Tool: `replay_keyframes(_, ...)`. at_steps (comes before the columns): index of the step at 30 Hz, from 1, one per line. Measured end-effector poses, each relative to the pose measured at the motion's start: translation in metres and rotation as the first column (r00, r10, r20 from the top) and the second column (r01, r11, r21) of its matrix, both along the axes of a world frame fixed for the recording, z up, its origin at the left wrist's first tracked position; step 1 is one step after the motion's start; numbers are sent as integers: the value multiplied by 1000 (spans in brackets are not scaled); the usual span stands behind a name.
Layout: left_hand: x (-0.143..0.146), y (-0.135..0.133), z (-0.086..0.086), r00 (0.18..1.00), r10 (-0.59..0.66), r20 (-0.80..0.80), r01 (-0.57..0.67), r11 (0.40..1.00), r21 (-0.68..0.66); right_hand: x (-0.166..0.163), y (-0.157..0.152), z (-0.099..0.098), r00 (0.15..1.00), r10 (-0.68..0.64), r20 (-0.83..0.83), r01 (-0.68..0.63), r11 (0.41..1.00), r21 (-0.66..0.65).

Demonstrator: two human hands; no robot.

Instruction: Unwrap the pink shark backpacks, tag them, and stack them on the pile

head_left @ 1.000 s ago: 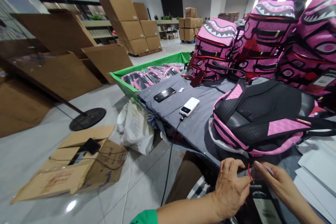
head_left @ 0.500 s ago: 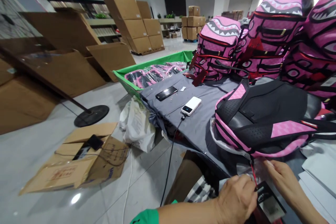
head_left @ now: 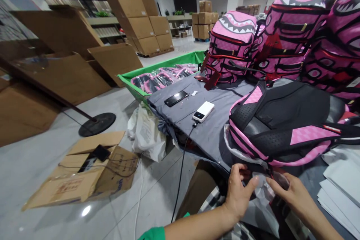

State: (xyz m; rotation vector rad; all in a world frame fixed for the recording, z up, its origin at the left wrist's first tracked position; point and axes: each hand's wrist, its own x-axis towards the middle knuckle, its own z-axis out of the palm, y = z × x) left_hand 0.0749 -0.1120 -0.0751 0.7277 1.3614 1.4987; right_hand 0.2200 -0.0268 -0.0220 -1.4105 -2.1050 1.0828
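A pink and black backpack lies on the cloth-covered table with its padded back and straps facing up. At its near edge, my right hand pinches a small translucent plastic bag beside a red cord. My left hand is on the bag's left side, thumb and fingers apart; its fingertips are partly hidden below the backpack's edge. The dark hang tag under the plastic is mostly covered. A pale plastic strip runs along the backpack's left side.
Several pink shark-mouth backpacks stand at the back of the table. A phone and a white power bank with a black cable lie left. White sheets are at right. A green bin and an open carton stand beyond the table.
My left hand has moved up and left, and its closed fingers have parted. The hang tag, plainly visible before, is now mostly behind translucent plastic. My right hand stays near the backpack's edge.
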Motion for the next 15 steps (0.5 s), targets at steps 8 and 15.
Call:
replay_keyframes(8,13,18,10,953,-43,300,81,990,-115,3,3,4,1000,7,30,-7,1000,0)
replay_keyframes(15,27,32,-12,928,164,336,-83,967,-242,36,13,-12,999,-25,46,14,975,221)
